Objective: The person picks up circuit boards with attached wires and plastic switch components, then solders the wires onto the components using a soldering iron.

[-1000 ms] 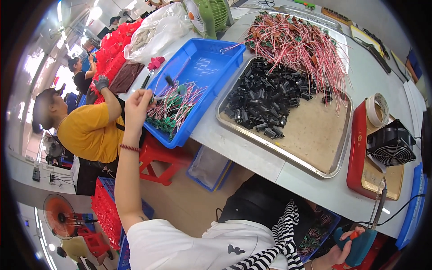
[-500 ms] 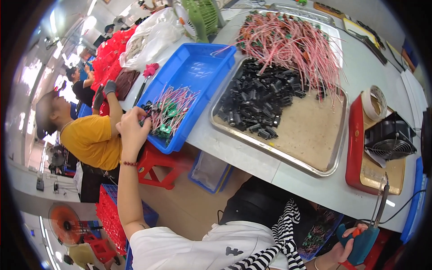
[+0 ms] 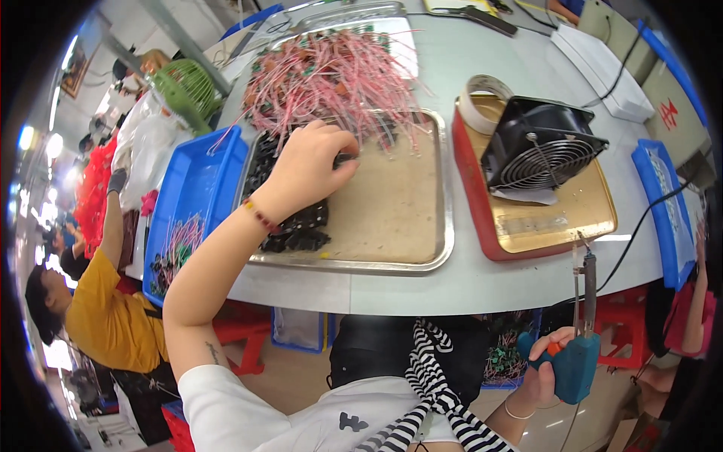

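My left hand (image 3: 315,164) is over the metal tray (image 3: 444,226), fingers curled and thumb bent in. A small black part (image 3: 344,160) shows between thumb and fingers; its details are too small to make out. Beneath and beside this hand lies a heap of black plastic parts (image 3: 301,226), partly hidden by my wrist. Down at the lower right, my right hand (image 3: 544,369) is wrapped round the teal handle of a soldering gun (image 3: 578,369). Its slim metal barrel points up, the tip in front of the table edge, close to the red and gold box lid (image 3: 553,233).
Pink-wired circuit boards (image 3: 331,79) are piled at the tray's far side. Left of the tray, a blue bin (image 3: 203,173) holds several wired boards. A black fan (image 3: 538,147) and a tape roll (image 3: 482,104) rest on the lid. A co-worker in yellow (image 3: 113,316) is at the left.
My left hand has moved from the blue bin rightward to the metal tray. My view has turned right. The right hand still holds the soldering gun.
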### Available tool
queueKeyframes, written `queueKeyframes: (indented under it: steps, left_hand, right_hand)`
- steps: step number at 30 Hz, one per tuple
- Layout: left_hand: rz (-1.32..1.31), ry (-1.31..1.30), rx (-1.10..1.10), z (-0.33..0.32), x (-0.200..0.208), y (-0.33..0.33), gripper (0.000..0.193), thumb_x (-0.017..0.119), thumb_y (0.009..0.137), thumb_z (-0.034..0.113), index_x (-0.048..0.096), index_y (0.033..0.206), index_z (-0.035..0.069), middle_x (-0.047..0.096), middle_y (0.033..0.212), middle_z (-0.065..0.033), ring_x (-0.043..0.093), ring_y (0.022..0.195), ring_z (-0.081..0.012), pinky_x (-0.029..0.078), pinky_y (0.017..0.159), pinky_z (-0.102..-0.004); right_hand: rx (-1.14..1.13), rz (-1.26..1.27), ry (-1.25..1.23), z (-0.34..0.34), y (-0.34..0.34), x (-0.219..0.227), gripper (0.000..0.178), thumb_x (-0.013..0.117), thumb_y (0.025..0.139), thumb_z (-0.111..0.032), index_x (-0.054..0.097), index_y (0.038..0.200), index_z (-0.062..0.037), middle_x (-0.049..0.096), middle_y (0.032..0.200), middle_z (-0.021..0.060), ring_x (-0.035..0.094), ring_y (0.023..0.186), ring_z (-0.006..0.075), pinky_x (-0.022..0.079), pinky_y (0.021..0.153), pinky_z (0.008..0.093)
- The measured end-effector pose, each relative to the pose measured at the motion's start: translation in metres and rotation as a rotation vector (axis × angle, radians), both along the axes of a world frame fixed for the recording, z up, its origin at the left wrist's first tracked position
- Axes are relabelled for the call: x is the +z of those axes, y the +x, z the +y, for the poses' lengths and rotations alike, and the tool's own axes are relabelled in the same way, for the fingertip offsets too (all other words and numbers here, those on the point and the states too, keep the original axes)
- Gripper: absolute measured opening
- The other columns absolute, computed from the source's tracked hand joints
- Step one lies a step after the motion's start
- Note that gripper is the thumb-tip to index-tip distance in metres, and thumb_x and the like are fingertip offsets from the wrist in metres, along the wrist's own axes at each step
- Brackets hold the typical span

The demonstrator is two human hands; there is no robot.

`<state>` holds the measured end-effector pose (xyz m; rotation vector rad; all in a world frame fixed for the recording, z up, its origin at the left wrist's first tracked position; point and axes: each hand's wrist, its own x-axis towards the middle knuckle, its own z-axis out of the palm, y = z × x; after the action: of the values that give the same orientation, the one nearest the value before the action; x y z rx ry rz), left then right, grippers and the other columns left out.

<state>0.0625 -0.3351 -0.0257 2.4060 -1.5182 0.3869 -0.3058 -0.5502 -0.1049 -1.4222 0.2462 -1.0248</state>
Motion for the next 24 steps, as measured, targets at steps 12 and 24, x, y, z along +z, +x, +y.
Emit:
queueKeyframes:
  steps: [12, 24]
  left_hand:
    - [-0.215, 0.234, 0.146, -0.084, -0.025, 0.034, 0.034, 0.067, 0.071, 0.039, 0.067, 0.077, 0.005, 0.06, 0.083, -0.0099, 0.054, 0.087, -0.0266, 0.038, 0.074, -0.0396]
    - [-0.099, 0.119, 0.014, -0.061, -0.012, -0.009, 0.032, 0.073, 0.069, 0.026, 0.058, 0.09, 0.007, 0.05, 0.097, -0.009, 0.048, 0.093, -0.0264, 0.036, 0.078, -0.0377]
  right_hand:
    - [-0.029, 0.029, 0.068, -0.02, -0.015, -0.01, 0.045, 0.062, 0.071, -0.013, 0.042, 0.107, 0.0051, 0.044, 0.099, 0.0165, 0.046, 0.058, 0.0161, 0.036, 0.053, 0.022]
    - [0.016, 0.046, 0.057, -0.028, -0.012, -0.021, 0.049, 0.064, 0.07, -0.016, 0.041, 0.108, 0.0059, 0.045, 0.097, 0.0169, 0.046, 0.056, 0.0155, 0.037, 0.048, 0.0224]
